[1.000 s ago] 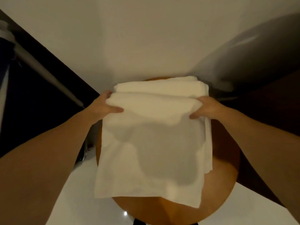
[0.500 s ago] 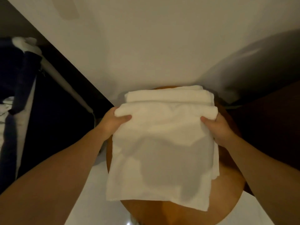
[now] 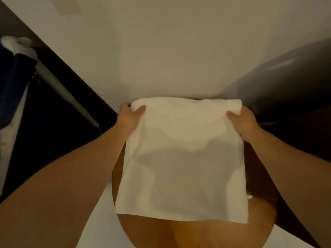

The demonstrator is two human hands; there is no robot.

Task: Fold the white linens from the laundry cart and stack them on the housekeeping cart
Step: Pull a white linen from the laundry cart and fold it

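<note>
Qty count: white linen (image 3: 182, 158) x1, ctr of view. Hands x2: left hand (image 3: 128, 116) at linen's 10 o'clock, right hand (image 3: 245, 120) at its 2 o'clock. Round wooden top (image 3: 197, 233) x1, 6 o'clock. Grey pole (image 3: 62, 92) x1, 10 o'clock. Blue fabric panel (image 3: 12, 83) x1, 9 o'clock.

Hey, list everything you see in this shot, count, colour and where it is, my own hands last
white towel: one, white, centre, covering most of the round wooden top
round wooden top: one, orange-brown, bottom centre, under the towel
grey pole: one, grey, left, slanting down toward the towel
blue fabric: one, dark blue, far left, beside the pole
white cloth: one, white, upper left, at the pole's top end
wall: one, off-white, upper half
floor: one, white, bottom left
left hand: one, grips the towel's top left corner
right hand: one, grips the towel's top right corner
</note>
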